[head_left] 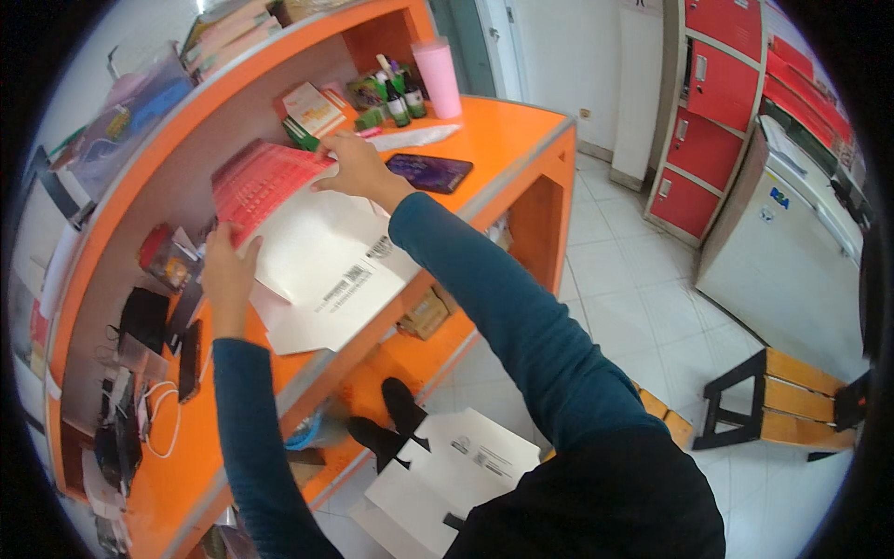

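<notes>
In front of me on the orange counter lies an unfolded thin cardboard carton, white with a printed red panel at its far end. My left hand closes on the left edge of the carton beside the red panel. At the far right corner, my right hand pinches the cardboard between thumb and fingers. The red panel is tilted up from the white part, which reaches the counter's front edge. A second flat white carton with slots and flaps lies over my lap, partly hidden by my body.
Just right of my right hand lies a dark phone. A pink tumbler and small dark bottles stand behind it. A white cable and pouches crowd the left. Red lockers, a white chest freezer and a wooden bench stand right.
</notes>
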A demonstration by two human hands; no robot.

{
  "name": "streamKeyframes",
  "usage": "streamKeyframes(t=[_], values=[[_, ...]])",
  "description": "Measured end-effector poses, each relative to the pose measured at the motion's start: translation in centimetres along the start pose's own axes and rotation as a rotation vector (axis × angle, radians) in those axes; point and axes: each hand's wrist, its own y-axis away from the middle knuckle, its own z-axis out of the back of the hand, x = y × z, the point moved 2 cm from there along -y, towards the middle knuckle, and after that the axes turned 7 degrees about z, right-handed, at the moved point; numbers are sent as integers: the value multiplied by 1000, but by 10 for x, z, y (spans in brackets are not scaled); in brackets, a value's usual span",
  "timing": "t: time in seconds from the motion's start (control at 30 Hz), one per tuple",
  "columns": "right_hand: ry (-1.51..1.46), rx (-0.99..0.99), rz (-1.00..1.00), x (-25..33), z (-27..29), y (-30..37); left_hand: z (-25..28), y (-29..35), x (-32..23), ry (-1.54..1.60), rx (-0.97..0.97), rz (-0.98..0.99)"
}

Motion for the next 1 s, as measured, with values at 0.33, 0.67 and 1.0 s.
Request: streamKeyframes(t=[0.33,0.67,1.0], values=[[215,71,-179,104,65,238,2,350,1,143,175,-251],[-139,502,-1066,230,68,520,16,577,60,356,470,828],[-57,524,-1021,217,70,500,-19,601,75,673,294,903]])
